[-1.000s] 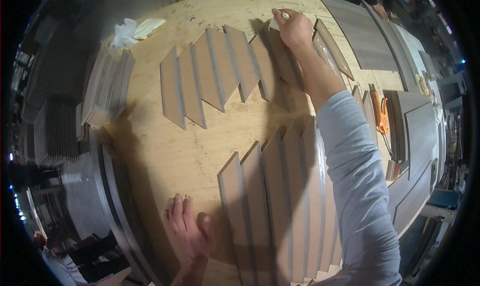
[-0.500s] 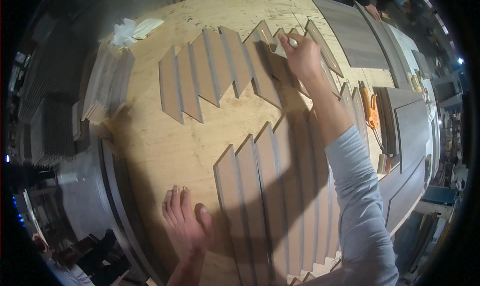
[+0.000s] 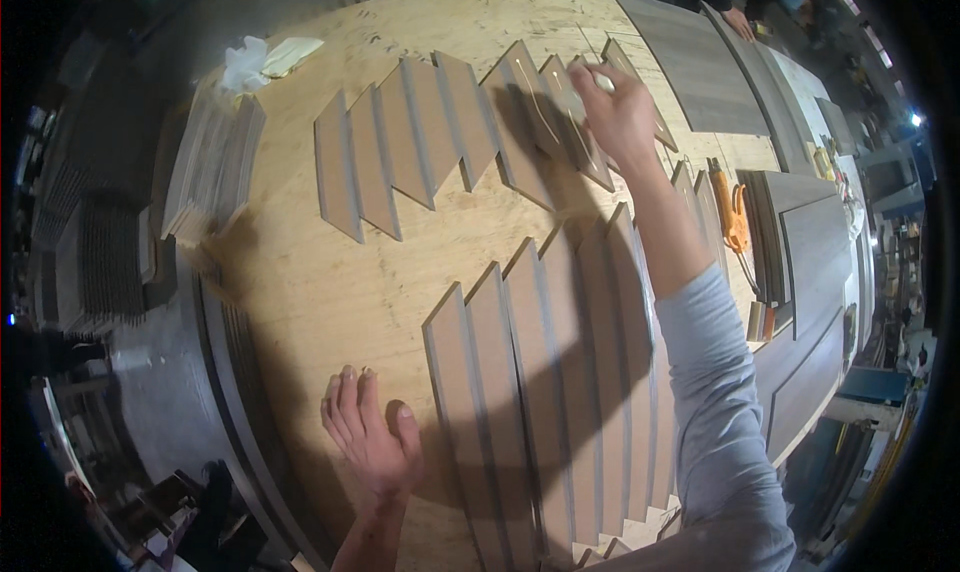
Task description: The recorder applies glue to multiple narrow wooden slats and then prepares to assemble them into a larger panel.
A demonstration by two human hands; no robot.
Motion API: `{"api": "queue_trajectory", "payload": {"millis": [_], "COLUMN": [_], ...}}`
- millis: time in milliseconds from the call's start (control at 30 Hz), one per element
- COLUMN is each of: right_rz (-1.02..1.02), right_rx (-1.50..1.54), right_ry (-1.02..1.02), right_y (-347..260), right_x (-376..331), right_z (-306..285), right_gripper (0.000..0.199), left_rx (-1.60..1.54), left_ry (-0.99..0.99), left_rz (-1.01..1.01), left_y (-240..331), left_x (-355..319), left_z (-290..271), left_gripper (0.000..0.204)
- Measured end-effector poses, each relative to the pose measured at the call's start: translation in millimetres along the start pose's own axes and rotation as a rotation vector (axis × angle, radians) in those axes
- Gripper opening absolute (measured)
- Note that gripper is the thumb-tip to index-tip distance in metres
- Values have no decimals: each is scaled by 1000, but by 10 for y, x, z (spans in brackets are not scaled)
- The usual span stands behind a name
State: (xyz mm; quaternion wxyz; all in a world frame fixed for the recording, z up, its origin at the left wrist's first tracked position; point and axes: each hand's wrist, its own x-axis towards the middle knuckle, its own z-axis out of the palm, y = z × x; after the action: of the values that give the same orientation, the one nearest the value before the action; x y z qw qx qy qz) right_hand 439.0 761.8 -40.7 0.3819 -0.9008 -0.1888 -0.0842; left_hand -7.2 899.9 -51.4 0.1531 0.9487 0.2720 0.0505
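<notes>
My right hand is closed around a small white glue bottle, mostly hidden by the fingers. It is over the far row of brown slanted-end boards, towards that row's right end. Thin pale glue lines run along the boards beside this hand. My left hand rests on the pale plywood table, fingers spread and holding nothing. Just right of it lies a nearer row of similar boards, overlapping with grey edges showing and partly under my arm's shadow.
Grey boards are stacked at the left, near a crumpled white plastic bag. On the right lie an orange-handled tool and large grey panels. Another person's hand shows at the far right.
My right hand has shifted slightly right along the far row with the glue bottle, and a second glue line now shows. The left hand stays on the table.
</notes>
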Motion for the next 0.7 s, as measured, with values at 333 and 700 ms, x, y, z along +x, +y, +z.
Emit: {"api": "queue_trajectory", "payload": {"millis": [333,700], "right_rz": [-16,-203], "right_rx": [-24,21], "right_ry": [41,126], "right_y": [-198,-384], "right_x": [378,35], "right_z": [764,458], "right_gripper": [40,32], "left_rx": [77,23], "left_ry": [-68,-52], "left_rz": [41,38], "left_y": [16,10], "left_x": [47,41], "left_z": [-125,-116], "left_gripper": [52,56]}}
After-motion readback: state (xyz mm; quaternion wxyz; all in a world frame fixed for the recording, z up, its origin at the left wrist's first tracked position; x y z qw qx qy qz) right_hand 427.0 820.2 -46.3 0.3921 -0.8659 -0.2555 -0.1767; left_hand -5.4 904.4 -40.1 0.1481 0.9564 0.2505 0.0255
